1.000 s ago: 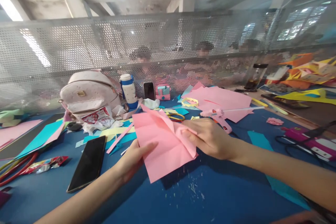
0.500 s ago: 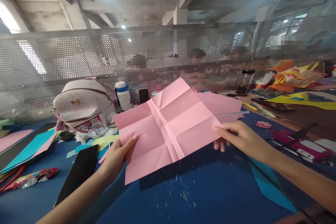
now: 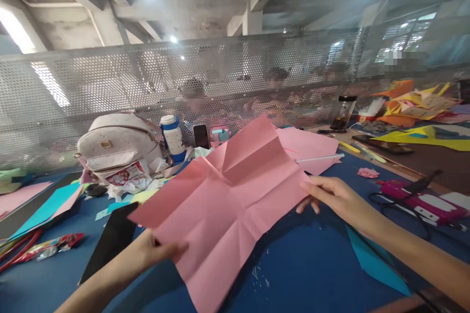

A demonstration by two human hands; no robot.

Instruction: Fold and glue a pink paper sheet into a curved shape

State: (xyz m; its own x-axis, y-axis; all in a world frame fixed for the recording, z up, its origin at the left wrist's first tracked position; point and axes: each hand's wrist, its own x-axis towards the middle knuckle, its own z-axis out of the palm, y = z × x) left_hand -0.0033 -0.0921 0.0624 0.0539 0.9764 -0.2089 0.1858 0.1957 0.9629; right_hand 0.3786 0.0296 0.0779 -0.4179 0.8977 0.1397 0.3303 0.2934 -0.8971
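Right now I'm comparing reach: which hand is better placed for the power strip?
Probably the right hand: nearer the magenta power strip, though it and the left hand hold the creased pink paper.

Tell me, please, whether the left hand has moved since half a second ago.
Yes: judged against the white-and-blue bottle, the left hand, pinching the creased pink sheet, has moved lower in the view, farther from the bottle.

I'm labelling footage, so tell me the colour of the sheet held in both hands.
The creased sheet is pink, shown best in the head view.
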